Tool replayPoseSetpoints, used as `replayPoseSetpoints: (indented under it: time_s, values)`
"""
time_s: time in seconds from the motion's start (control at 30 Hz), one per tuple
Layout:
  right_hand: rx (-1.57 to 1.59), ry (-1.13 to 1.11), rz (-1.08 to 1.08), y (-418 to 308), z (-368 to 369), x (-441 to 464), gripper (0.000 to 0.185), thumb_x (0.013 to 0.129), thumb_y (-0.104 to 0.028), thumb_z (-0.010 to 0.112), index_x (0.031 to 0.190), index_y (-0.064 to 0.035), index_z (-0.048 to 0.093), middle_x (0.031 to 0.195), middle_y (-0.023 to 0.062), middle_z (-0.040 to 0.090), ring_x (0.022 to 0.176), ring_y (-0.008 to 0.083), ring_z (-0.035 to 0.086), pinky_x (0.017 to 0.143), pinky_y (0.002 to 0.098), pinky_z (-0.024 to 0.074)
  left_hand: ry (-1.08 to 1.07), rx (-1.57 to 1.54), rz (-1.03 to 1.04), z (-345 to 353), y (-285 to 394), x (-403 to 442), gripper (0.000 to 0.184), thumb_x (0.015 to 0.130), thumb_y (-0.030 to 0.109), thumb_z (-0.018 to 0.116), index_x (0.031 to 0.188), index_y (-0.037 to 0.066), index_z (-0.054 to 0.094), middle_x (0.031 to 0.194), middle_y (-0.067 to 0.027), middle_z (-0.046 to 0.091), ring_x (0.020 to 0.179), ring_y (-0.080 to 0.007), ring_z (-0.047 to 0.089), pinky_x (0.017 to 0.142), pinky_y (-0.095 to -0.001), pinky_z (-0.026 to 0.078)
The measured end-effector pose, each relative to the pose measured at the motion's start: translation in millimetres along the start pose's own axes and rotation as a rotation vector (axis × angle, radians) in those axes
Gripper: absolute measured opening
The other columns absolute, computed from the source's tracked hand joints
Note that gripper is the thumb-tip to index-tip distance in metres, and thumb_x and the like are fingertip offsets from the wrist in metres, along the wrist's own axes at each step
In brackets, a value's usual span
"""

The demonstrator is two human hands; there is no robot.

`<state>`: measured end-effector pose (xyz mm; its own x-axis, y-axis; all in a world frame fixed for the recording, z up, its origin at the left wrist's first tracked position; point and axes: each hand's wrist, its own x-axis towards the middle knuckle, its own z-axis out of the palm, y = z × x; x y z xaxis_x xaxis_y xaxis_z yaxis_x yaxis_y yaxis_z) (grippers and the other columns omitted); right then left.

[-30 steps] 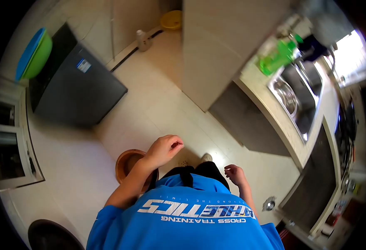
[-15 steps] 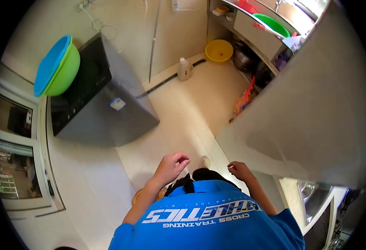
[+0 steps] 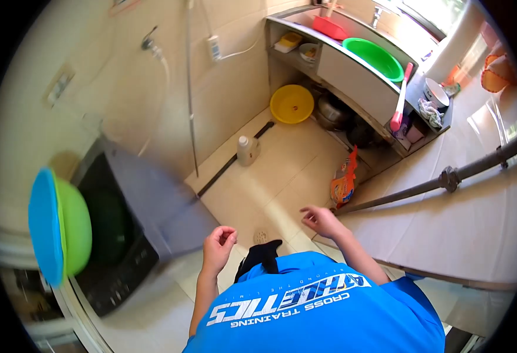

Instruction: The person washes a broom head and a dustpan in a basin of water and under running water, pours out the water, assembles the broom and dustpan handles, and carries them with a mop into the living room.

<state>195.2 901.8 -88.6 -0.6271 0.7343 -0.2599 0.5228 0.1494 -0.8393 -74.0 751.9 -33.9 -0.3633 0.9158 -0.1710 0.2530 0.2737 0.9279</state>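
My left hand (image 3: 219, 246) hangs in front of my body over the floor, its fingers curled in toward the thumb, with nothing seen in it. My right hand (image 3: 323, 222) is held forward on the other side, fingers partly stretched and the thumb apart, holding nothing. Both hands are clear of every object. Beyond them on the tiled floor stands a whitish plastic bottle (image 3: 247, 152) with a white cap. An orange plastic bag (image 3: 344, 182) lies ahead of my right hand, near the foot of a pipe.
At left, a dark-topped grey washing machine (image 3: 170, 206) carries a blue basin (image 3: 44, 226) nested against a green one (image 3: 76, 229). A yellow basin (image 3: 292, 104) leans by metal pots (image 3: 332, 112) under the counter. Above sits a green basin (image 3: 373, 59). A pipe (image 3: 429, 187) slants along the right.
The view has swung and moved forward, bringing the sink counter and right-hand pipe into fuller sight. My right hand has reached forward; its fingers have loosened. My left hand stays curled.
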Motion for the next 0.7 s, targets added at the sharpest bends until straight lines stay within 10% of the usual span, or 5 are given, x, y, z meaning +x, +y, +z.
replayPoseSetpoints:
  time_s: [0.27, 0.7]
  values:
    - [0.291, 1.123, 0.088, 31, -136, 99, 0.055, 0.077, -0.014, 0.067, 0.123, -0.0020, 0.040, 0.090, 0.0100, 0.057, 0.067, 0.0135, 0.059, 0.061, 0.0259, 0.0493, -0.245, 0.020, 0.119, -6, 68, 214, 0.008, 0.083, 0.007, 0.058, 0.088, 0.000, 0.058, 0.073, -0.0006, 0.058, 0.067, -0.0070, 0.054, 0.062, -0.0214, 0.045]
    - [0.668, 1.787, -0.105, 69, -333, 209, 0.064, 0.082, -0.031, 0.063, 0.132, -0.0057, 0.032, 0.104, 0.0078, 0.051, 0.081, 0.0123, 0.057, 0.055, 0.0215, 0.0506, -0.700, 0.128, 0.138, 122, 146, 455, 0.009, 0.083, 0.006, 0.057, 0.091, 0.001, 0.058, 0.076, -0.0005, 0.058, 0.070, -0.0065, 0.055, 0.064, -0.0199, 0.046]
